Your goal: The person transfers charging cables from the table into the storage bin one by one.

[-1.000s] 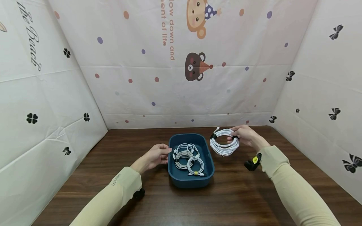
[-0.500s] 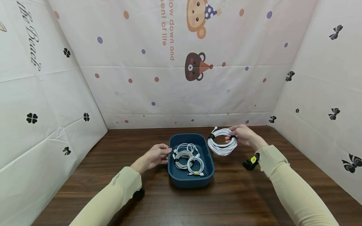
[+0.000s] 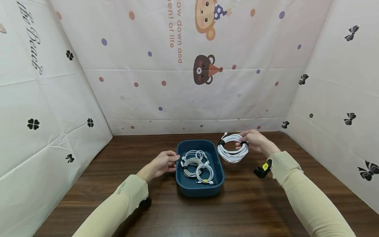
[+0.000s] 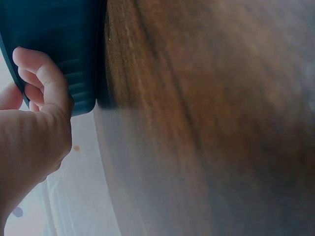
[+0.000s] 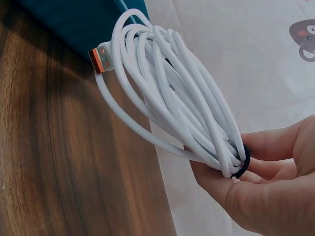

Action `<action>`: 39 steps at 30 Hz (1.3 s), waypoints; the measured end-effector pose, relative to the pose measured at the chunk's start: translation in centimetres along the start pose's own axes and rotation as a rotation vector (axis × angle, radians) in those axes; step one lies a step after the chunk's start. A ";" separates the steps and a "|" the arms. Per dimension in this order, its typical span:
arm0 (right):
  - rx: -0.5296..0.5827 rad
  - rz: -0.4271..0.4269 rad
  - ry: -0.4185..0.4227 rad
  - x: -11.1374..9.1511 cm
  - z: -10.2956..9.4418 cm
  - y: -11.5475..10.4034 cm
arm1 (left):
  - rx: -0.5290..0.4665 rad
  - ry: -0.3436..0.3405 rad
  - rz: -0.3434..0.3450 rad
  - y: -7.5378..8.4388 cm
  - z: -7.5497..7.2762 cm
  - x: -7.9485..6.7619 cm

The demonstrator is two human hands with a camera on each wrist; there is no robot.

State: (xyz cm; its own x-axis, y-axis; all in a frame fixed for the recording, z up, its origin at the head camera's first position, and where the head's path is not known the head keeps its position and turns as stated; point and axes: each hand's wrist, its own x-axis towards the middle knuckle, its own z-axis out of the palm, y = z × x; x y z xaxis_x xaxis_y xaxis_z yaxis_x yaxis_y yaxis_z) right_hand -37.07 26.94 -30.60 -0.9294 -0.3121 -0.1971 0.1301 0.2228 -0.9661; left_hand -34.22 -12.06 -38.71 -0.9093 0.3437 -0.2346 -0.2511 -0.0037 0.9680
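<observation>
A thick coil of white USB cable (image 3: 234, 157), bound with black straps, hangs in the air just right of the blue bin (image 3: 199, 192). My right hand (image 3: 257, 141) pinches the coil at one strap; in the right wrist view an orange-tipped USB plug (image 5: 100, 60) sticks out from the loops. My left hand (image 3: 163, 163) grips the bin's left wall at the rim. Inside the bin lie smaller coiled cables: a white one (image 3: 193, 152), a greyish one (image 3: 186, 168) with a black strap, and a white one (image 3: 211, 169) with a yellow tie.
The bin stands on a dark wooden table (image 3: 237, 210). White printed sheets (image 3: 133, 98) rise behind the table and along both sides. Black wrist devices (image 3: 262, 171) sit below both cuffs.
My right hand has shifted slightly left with the white USB cable, closer to the bin, then held nearly still. The left hand and the bin have stayed in place.
</observation>
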 end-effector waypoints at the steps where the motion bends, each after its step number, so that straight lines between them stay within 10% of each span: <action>1: 0.004 -0.002 -0.002 0.0 0.0 0.0 | 0.002 -0.001 0.003 0.0 0.0 0.0; 39: 0.070 -0.024 -0.051 0.9 1.7 -1.5 | 0.008 0.000 0.009 0.0 0.1 0.0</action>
State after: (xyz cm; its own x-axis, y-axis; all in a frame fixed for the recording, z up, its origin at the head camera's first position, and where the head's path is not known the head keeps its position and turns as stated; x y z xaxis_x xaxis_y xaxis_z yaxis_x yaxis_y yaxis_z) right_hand -37.57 24.77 -29.62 -0.9137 -0.3639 -0.1807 0.1340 0.1499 -0.9796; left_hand -34.15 -12.02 -38.74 -0.9113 0.3441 -0.2260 -0.2404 0.0009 0.9707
